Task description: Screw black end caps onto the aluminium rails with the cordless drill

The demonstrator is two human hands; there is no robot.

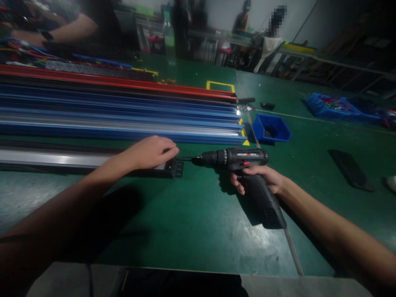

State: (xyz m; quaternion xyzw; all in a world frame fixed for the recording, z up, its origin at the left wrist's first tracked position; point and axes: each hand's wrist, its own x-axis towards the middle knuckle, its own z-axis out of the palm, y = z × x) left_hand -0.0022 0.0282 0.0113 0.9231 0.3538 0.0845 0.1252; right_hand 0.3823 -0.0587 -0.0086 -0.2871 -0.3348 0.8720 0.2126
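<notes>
Nearest us, on the glossy green counter (192,231), the fingers of the right hand (267,175) wrap the grip of a black plastic drill (247,156). We see its slender bit (188,158) pointing left, roughly along the long axis of a dark, silver-faced bar (55,156). The left hand (156,150) rests over the bar's end, nearer it; whether its fingers pinch anything, we cannot tell. Beyond lie ribbed blue profiles (123,117).

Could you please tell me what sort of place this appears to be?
Probably an assembly workshop: the right hand grips a power drill, long blue rails lie side by side on a green bench, and a blue bin stands nearby.
</notes>
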